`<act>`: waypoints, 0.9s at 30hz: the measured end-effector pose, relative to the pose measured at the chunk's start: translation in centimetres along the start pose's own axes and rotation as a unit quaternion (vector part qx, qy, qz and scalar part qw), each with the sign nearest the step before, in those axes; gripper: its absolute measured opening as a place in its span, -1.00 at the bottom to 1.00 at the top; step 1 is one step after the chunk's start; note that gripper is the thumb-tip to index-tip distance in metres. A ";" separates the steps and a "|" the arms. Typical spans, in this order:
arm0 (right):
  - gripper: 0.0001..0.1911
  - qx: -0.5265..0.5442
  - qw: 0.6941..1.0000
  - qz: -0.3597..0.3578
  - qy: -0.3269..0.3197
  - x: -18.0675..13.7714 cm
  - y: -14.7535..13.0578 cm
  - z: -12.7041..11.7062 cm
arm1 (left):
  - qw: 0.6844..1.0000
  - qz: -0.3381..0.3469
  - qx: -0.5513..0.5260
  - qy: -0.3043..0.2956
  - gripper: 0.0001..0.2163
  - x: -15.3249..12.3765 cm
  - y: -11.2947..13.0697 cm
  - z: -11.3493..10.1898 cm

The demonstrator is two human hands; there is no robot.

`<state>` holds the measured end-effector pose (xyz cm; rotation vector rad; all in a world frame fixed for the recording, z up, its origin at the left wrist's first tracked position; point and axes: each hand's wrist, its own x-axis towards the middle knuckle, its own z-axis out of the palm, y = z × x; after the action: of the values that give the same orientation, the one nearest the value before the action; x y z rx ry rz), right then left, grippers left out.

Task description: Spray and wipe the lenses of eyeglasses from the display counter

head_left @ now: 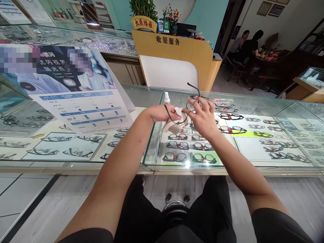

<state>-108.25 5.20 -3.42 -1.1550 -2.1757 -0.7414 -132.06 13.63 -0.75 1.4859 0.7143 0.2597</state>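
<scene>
Closest to us are our own dark sleeves (pixel 87 236) and black trousers (pixel 215 206), thighs pointing at the front edge of the glass tabletop (pixel 235 172). Our left hand (pixel 163 113) has its fingers pinched on a pale cloth (pixel 174 127), bunched right up against one lens of some dark-rimmed glasses (pixel 186 117). Our right hand (pixel 204 123) grips the other side of that frame between its fingers, one temple arm poking up past them. So the glasses are between both hands, over the tabletop; we can't tell if either hand rests on it.

Readable stuff: the big poster (pixel 83 84) on our left says 优闪, then 优闪视界 and 随光而, plus a blue-banded table that's too tiny for us. The cashier stand (pixel 174 50) ahead reads 收银服务, and the gold planter (pixel 143 23) on it says 大展鸿图, with QR cards (pixel 163 26) next to that. Just beyond our left hand there's a white spray bottle (pixel 167 99), label too small.

Room-wise, the poster's edge comes near our left forearm, so that side's tighter. A glass seam runs front to back by our left wrist, and display frames (pixel 177 144) sit below the glass. On our right, the top carries on well past the forearm.
</scene>
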 end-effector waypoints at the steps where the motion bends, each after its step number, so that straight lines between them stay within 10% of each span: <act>1: -0.64 0.011 0.999 0.029 0.017 0.0 0.2 0.0 | 1.000 0.013 -0.017 0.022 -0.63 0.4 -0.1 0.4; 6: -0.77 0.218 0.948 0.223 0.069 0.6 1.8 0.5 | 0.987 0.074 -0.092 0.107 -0.44 1.4 0.0 1.7; 12: -0.57 0.637 0.686 0.351 -0.015 1.2 2.4 2.2 | 0.985 0.107 -0.084 0.110 -0.38 1.6 0.3 2.9; 15: -0.48 0.695 0.604 0.389 -0.020 1.2 2.0 2.5 | 0.985 0.125 -0.066 0.100 -0.47 1.8 0.2 3.2; 27: -0.37 0.741 0.515 0.431 -0.007 1.8 1.8 1.6 | 0.986 0.119 -0.070 0.092 -0.38 1.4 0.6 4.4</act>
<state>-107.95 8.12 -2.91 -0.8556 -1.0284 1.3639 -128.27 10.92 -0.93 1.4246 0.6496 0.6246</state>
